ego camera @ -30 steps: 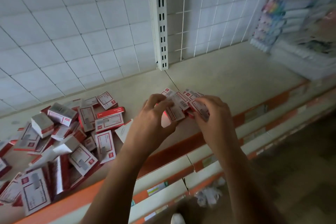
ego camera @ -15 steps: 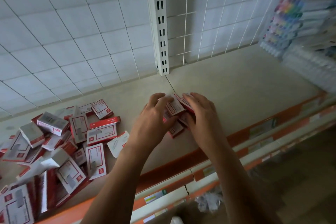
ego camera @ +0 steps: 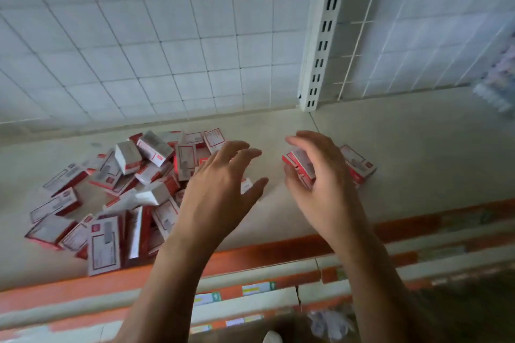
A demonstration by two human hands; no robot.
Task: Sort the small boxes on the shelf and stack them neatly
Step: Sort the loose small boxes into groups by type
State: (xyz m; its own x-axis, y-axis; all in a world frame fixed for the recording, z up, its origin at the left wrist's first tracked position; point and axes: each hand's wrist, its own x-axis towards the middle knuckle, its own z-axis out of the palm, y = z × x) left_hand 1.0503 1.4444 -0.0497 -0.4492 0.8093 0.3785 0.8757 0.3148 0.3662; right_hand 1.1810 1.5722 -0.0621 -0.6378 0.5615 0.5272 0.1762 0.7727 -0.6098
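A loose heap of small red-and-white cardboard boxes (ego camera: 125, 189) lies on the left part of the cream metal shelf (ego camera: 418, 161). The boxes point every way: some are flat with their labels up, some stand on edge, several overlap. The heap runs from near the white wire-grid back panel (ego camera: 139, 50) to the orange front rail (ego camera: 264, 256).

The left hand (ego camera: 220, 189) hovers over the right edge of the heap, palm down. Its fingers are spread and nearly straight, and it grasps nothing.

The right hand (ego camera: 326, 184) is further right, apart from the heap and low over the shelf. It is cupped round a small cluster of the same red-and-white boxes (ego camera: 301, 168): the thumb lies against the cluster's near side and the curved fingers arch over its top. The hand hides most of the cluster, so how many boxes it has and how squarely they sit cannot be told.

Just beyond the right hand's knuckles, 1 more red-and-white box (ego camera: 358, 166) lies flat on the shelf with its label up; whether it touches the cluster cannot be seen.

A white slotted upright post (ego camera: 320, 44) rises from the back of the shelf. Blurred pale packs (ego camera: 498, 86) sit at the far right. Small price labels (ego camera: 257, 288) are fixed to the lower shelf edges beneath the orange rail.
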